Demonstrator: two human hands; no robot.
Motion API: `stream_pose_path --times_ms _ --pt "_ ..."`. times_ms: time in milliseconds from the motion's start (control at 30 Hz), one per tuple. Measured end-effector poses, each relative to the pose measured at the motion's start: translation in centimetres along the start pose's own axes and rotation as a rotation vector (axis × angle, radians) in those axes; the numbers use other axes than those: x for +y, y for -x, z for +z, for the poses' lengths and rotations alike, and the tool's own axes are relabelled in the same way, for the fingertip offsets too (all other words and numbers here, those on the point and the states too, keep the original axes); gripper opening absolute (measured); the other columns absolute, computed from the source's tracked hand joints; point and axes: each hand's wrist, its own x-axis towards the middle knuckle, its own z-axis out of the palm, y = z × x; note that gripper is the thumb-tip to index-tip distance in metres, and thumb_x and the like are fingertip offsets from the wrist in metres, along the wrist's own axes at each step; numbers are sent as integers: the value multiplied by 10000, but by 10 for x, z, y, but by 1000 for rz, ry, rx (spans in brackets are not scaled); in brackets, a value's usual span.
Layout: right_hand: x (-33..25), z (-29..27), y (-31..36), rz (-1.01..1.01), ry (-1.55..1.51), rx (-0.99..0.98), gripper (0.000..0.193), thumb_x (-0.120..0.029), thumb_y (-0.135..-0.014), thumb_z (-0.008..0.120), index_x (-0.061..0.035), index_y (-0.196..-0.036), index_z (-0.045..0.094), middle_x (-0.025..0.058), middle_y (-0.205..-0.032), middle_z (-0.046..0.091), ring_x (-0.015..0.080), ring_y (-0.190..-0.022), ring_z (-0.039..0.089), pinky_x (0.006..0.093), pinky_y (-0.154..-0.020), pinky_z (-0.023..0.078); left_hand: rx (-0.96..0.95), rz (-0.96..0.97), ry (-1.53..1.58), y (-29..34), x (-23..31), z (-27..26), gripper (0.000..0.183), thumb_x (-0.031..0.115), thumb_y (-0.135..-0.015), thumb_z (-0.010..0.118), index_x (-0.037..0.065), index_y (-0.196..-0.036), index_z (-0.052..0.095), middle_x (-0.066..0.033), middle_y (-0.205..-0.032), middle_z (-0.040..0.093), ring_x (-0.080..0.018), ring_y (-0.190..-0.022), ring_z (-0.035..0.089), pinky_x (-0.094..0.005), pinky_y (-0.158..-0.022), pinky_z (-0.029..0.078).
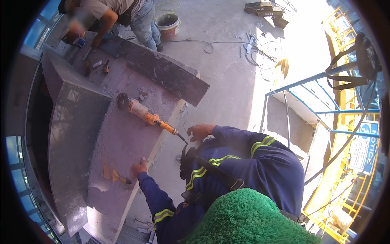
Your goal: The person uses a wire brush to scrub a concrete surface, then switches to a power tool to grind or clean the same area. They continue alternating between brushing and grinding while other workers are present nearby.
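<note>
An angle grinder (148, 114), orange and pale with a dark disc, lies on the dusty purplish work surface (118, 150). Its black cord hangs over the near edge of that surface. My left hand (139, 167) rests at this edge, fingers laid on the top, holding nothing that shows. Beyond the edge, close to the cord, my right hand (201, 132) hangs in the air. Its fingers are loosely bent and apart, with nothing visible in them. Orange-brown scraps (115, 177) lie left of my left hand.
Dark panels (77, 134) and a long dark slab (162, 69) border the surface. A co-worker (122, 16) bends over its far end. A bucket (167, 26) stands beside them; cables (256, 55) cross the floor. Blue rails (300, 83) stand right. Shaggy green material (248, 219) fills the lower edge.
</note>
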Motion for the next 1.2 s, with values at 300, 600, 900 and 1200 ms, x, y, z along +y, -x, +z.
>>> stream_pose_path --times_ms 300,600,900,1200 --pt "20 18 -14 -23 78 -10 568 -445 -851 776 -61 -1257 677 188 -1169 727 376 -1131 680 475 -952 533 -68 58 -44 -4 -2 -2 893 737 -819 677 -89 -1155 721 -315 -1194 702 -451 -1165 669 -505 -978 522" --pt "57 -16 14 142 16 172 526 -445 -857 753 -46 -1196 703 190 -1199 724 372 -1164 671 473 -983 531 59 55 -11 -9 -8 14 872 727 -779 730 -95 -1068 745 -297 -1120 732 -445 -1091 704 -509 -932 548" --pt "85 -84 58 468 -141 874 692 -395 -935 713 -67 -1479 439 310 -1358 574 461 -1267 576 503 -1068 471 -188 -82 80 14 3 -21 1058 799 -709 742 -16 -1374 626 -261 -1417 613 -397 -1336 581 -502 -1099 455" --pt "7 -142 27 331 254 944 887 -603 -899 704 -186 -1593 342 285 -1629 277 463 -1517 274 631 -1181 282 -162 9 -37 12 1 -15 1159 795 -683 788 -43 -1443 540 -258 -1479 559 -391 -1362 564 -457 -1123 466"
